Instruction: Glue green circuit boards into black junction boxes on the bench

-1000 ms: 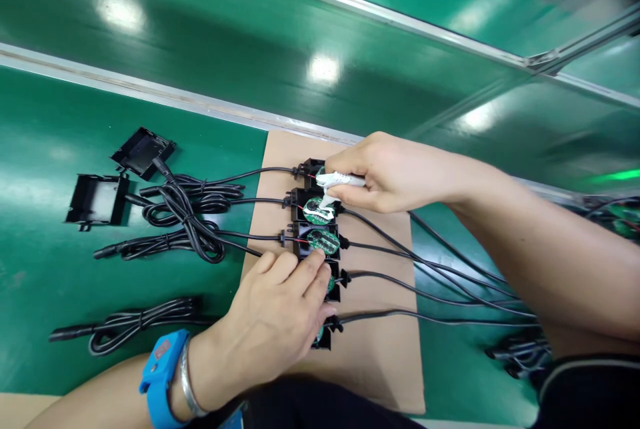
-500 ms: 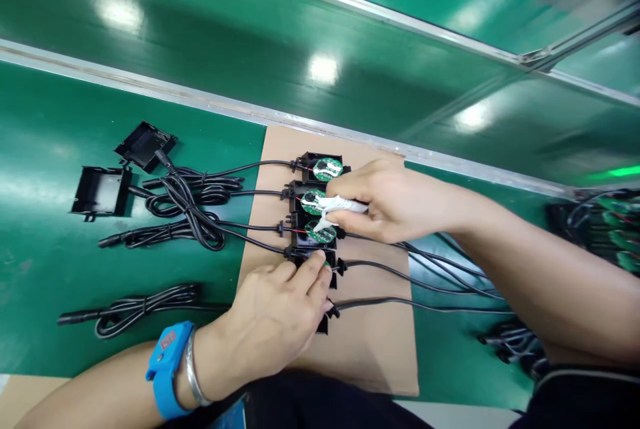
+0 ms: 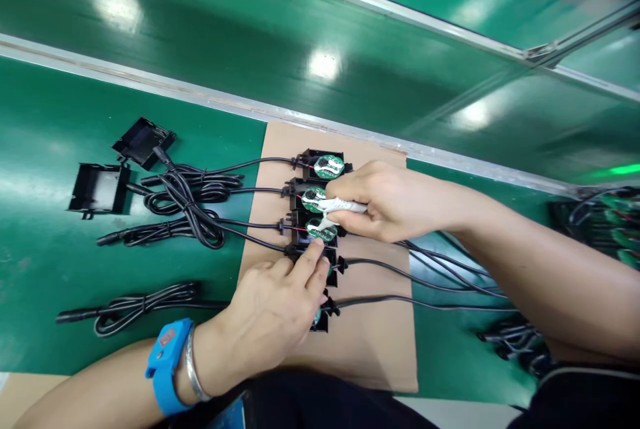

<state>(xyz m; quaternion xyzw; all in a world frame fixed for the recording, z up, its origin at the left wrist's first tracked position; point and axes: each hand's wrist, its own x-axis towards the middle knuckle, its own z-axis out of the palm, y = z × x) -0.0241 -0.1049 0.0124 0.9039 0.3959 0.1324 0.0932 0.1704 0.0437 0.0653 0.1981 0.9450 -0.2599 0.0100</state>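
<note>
- A cardboard sheet [image 3: 380, 342] lies on the green desk [image 3: 35, 269]; over its middle, five black cases [image 3: 301, 237] stand side by side in a row from its far end toward its near end.
- The right hand [image 3: 390, 201], reaching in from the right of the sheet, is closed around a white tube [image 3: 346, 205], pinched between thumb and fingers above the sheet.
- The tube's tip slants down to the third board [image 3: 326, 234], counted from the sheet's far end; a white streak shows on that round green board.
- The second board [image 3: 310, 197] and the first board [image 3: 336, 168], nearer the sheet's far end, also bear white marks.
- The left hand [image 3: 273, 309] lies palm down over the sheet's left part, fingers stretched out and close together, the index fingertip at the near edge of the third board. Its underside is hidden, so whether it grips anything cannot be told; it partly covers the two nearest cases.
- A blue wrist strap [image 3: 169, 348] and a silver bangle [image 3: 192, 366] circle the left wrist.
- Left of the sheet lie bundled black cables [image 3: 187, 199] and two open black shells [image 3: 99, 189].
- Right of the sheet, more black leads [image 3: 450, 308] run across the desk.
</note>
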